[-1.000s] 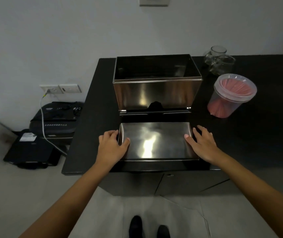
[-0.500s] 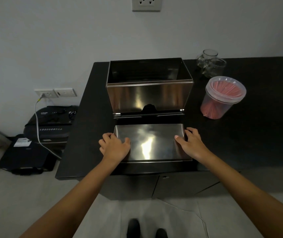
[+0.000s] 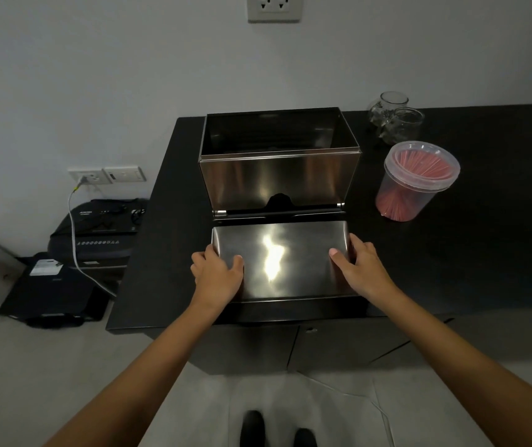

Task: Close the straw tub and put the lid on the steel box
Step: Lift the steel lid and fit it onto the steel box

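Change: a second ago both hands lay flat beside the lid; now the thumbs have slid onto its top and the fingers curl round its short ends.
Left hand [image 3: 218, 272]: clamped on the left end of the lid [image 3: 279, 259].
Right hand [image 3: 363, 269]: clamped on the right end.
Lid: flat on the counter [image 3: 484, 269], just in front of the steel box [image 3: 279, 179], which stands open.
Meaning: a lift onto the box looks about to start.
Straw tub [image 3: 416, 180]: right of the box, its clear cover already on.
Writing: the black machine [image 3: 97, 233] on the floor bears print too small to read.
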`<state>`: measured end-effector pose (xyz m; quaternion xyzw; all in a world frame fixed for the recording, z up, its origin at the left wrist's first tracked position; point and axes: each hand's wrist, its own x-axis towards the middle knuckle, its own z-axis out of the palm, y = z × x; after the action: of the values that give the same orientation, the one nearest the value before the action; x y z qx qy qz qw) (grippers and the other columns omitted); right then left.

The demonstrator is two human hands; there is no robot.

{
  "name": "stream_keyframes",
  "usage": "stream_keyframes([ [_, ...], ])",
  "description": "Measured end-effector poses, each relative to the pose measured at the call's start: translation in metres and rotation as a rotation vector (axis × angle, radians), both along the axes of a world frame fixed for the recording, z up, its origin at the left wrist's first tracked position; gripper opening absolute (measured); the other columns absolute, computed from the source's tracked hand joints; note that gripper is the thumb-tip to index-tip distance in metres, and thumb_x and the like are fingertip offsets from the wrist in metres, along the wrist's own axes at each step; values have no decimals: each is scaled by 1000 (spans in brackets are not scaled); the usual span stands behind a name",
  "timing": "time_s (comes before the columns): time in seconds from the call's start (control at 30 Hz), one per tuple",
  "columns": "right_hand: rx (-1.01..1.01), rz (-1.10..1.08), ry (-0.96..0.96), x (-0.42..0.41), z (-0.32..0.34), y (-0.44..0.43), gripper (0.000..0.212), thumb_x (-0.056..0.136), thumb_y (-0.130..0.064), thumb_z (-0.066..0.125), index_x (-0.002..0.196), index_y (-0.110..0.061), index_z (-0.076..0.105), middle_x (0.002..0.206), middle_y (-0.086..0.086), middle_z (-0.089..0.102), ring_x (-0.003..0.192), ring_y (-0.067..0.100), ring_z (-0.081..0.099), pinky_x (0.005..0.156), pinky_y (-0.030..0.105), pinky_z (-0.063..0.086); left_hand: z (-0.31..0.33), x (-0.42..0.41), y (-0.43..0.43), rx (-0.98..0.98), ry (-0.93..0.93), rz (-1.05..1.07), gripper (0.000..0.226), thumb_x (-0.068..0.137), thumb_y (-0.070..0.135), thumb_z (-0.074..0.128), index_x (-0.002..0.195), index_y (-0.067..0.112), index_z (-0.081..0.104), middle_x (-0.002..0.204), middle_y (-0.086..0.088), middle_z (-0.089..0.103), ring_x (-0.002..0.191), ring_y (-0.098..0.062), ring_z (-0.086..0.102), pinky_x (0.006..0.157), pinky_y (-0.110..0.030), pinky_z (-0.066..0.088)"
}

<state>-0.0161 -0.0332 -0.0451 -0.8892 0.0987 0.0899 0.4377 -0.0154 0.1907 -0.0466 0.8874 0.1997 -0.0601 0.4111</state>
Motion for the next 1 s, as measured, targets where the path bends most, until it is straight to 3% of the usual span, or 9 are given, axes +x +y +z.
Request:
stream_keyframes([
  [0.23,87,-22,-118,-8,14,-13,55,91,-26,52,140,-16,32,122,11,38,104,17,45,88,30,43,8,-13,-1,-82,-164,-34,45,89,26,57,127,5,44,129,-14,35,119,-24,38,96,-32,36],
  [0.3,120,-38,-180,-12,19,-19,58,89,-26,54,141,-17,31,117,6,37,108,20,47,92,36,47,12,-18,0,-114,-252,-40,47,87,26,60,128,9,46,122,-10,40,104,-10,39,89,-23,35],
  [0.37,136,-39,-242,-15,26,-23,61,88,-27,56,142,-18,30,118,3,37,114,22,46,94,41,48,19,-22,-1,-136,-325,-20,51,86,27,61,131,12,45,117,-4,41,100,-5,40,84,-18,35],
  [0.5,130,-26,-318,-13,45,-28,62,87,-28,57,142,-17,30,125,8,39,118,24,44,97,40,45,34,-24,-3,-150,-433,1,56,83,29,64,134,13,44,111,1,40,106,-15,49,81,-17,39],
  [0.6,114,17,-377,-5,64,-35,60,86,-32,57,140,-19,35,120,4,41,117,24,45,101,46,43,48,-19,-3,-93,-490,7,59,82,33,65,134,11,46,110,0,43,103,-14,51,74,-10,37],
  [0.77,79,67,-437,17,94,-35,59,83,-41,57,136,-21,39,126,10,48,115,26,50,97,50,45,69,-2,5,-61,-569,39,62,80,41,65,133,13,49,117,-3,54,106,-15,56,84,-25,44],
  [0.9,66,73,-456,30,112,-26,59,81,-49,56,131,-21,45,117,7,48,106,26,54,93,48,48,82,10,17,-91,-562,50,67,73,56,64,126,16,56,113,-8,63,100,-17,62,86,-30,51],
  [1.0,103,56,-477,42,122,-16,51,82,-44,58,126,-20,51,113,8,45,102,28,56,91,48,50,93,26,27,-100,-575,37,58,75,52,65,119,15,61,111,-9,64,95,-17,63,71,-17,45],
])
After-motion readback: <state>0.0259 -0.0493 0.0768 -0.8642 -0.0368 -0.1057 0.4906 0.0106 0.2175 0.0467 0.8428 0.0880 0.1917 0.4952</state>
